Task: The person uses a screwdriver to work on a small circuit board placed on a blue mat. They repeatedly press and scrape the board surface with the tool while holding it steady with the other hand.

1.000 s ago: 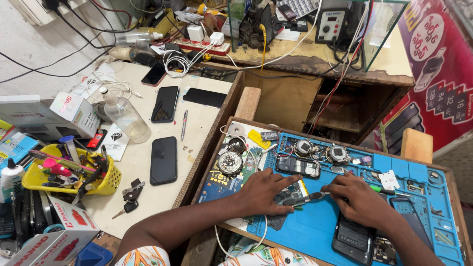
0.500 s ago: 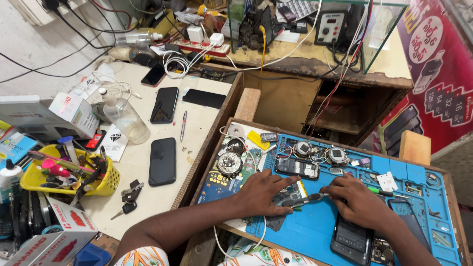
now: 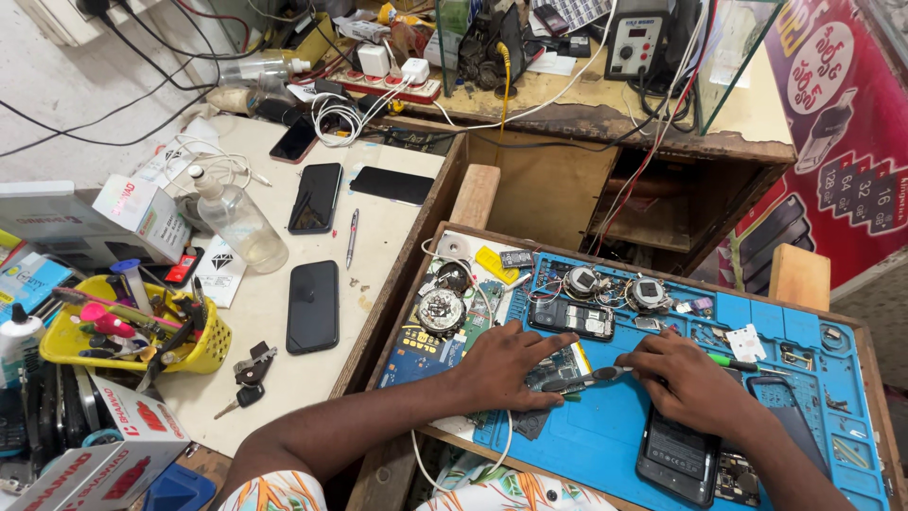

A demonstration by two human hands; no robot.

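My left hand [image 3: 506, 364] presses flat the small green circuit board [image 3: 558, 364]; my right hand [image 3: 690, 378] pinches metal tweezers [image 3: 586, 380]. A slip could scratch it.

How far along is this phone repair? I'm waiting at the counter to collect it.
Already done: a phone lies opened on the blue mat, with loose parts around it. In hand: the left hand presses a small circuit board flat while the right hand works tweezers at it. Left: nothing looks reassembled; another phone lies beside the right wrist.
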